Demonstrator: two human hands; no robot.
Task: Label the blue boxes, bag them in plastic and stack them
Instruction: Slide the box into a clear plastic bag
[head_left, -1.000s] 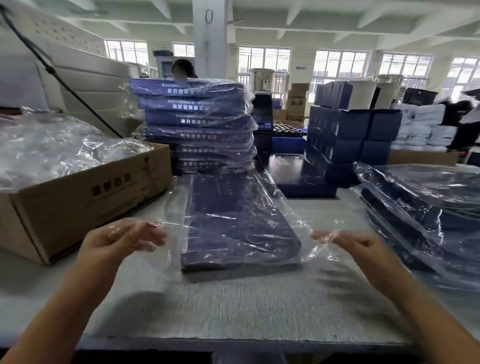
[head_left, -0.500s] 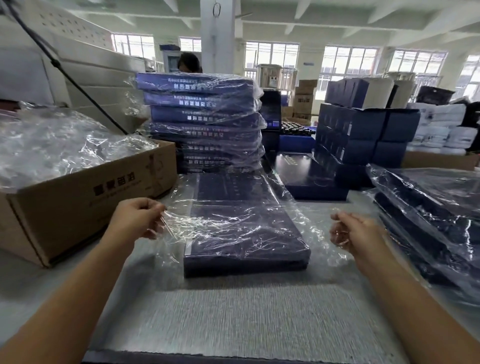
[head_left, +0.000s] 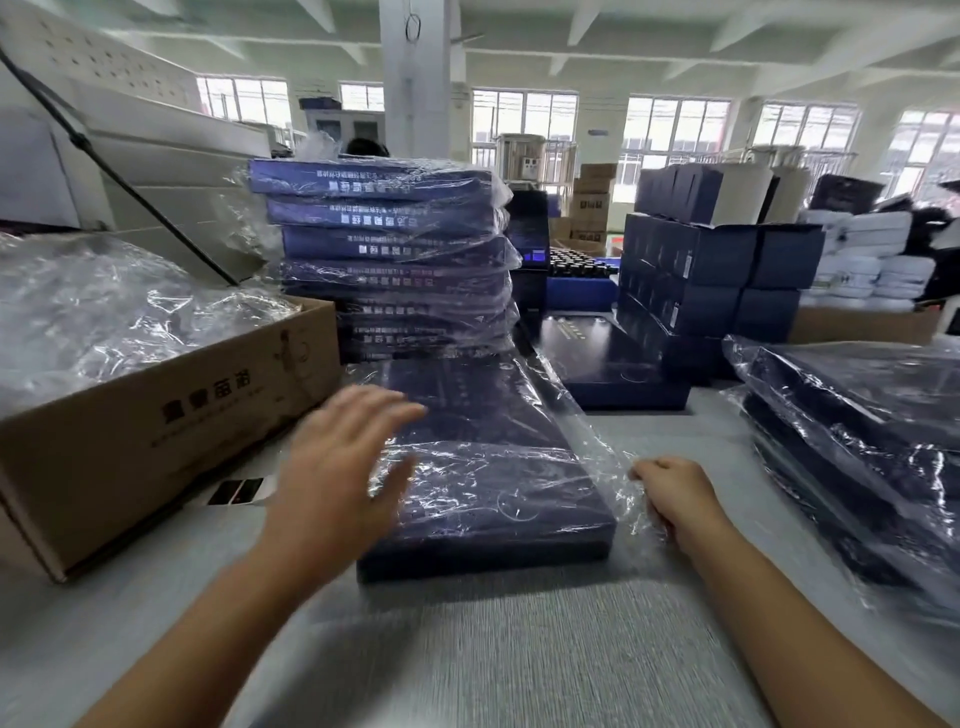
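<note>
A flat dark blue box (head_left: 483, 488) lies on the grey table in front of me, inside a clear plastic bag (head_left: 597, 441) whose loose film folds over its near half. My left hand (head_left: 337, 467) is spread flat, blurred, over the box's left edge, holding nothing. My right hand (head_left: 675, 493) is closed on the bag's film at the box's right side. Behind the box rises a stack of bagged blue boxes (head_left: 395, 260). A second pile of bagged boxes (head_left: 857, 447) lies at the right.
A cardboard carton (head_left: 171, 415) full of clear plastic bags stands at the left. An unbagged blue box (head_left: 608, 358) and stacked dark blue cartons (head_left: 711, 275) sit behind. A small label strip (head_left: 236, 491) lies by the carton. A person's head shows behind the stack.
My left hand has let go of the bag and opened, moving right over the box. The film now folds across the box's near half. My right hand still grips the bag.
</note>
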